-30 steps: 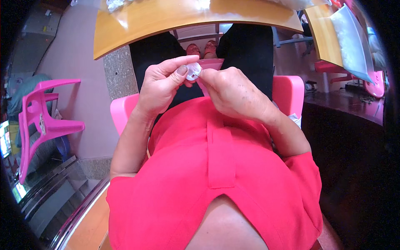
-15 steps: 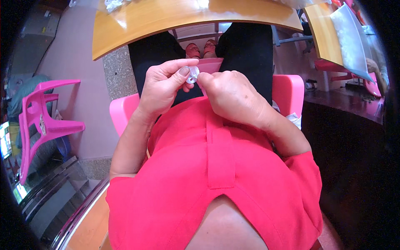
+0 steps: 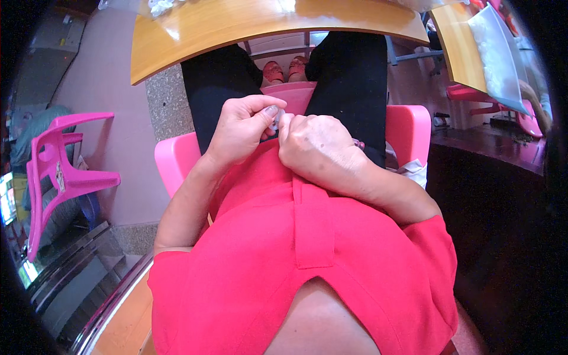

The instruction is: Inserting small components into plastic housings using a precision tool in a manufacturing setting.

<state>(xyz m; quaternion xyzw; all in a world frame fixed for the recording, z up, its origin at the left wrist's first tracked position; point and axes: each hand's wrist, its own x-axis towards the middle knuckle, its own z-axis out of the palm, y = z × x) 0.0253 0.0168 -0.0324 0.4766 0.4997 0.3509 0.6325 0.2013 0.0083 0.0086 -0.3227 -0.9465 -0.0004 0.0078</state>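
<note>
My left hand (image 3: 244, 129) pinches a small white piece (image 3: 274, 123) between thumb and forefinger, above my lap. Most of that piece is hidden by the fingers, so its exact kind does not show. My right hand (image 3: 319, 143) is closed, back upward, its thumb and forefinger side meeting the white piece. A small dark reddish end (image 3: 358, 143) sticks out past the little-finger side of this hand. What the curled right fingers grip is otherwise covered by the hand.
Ahead stands a yellow wooden table (image 3: 278, 21) with white items (image 3: 161, 7) at its far left. A pale tray of white pieces (image 3: 498, 62) is at upper right. I sit on a pink chair (image 3: 409, 135); another pink plastic chair (image 3: 71, 171) stands at left.
Both hands have come down slightly toward me. The white piece has turned and shows less between the fingers. A dark reddish end now shows beside my right hand.
</note>
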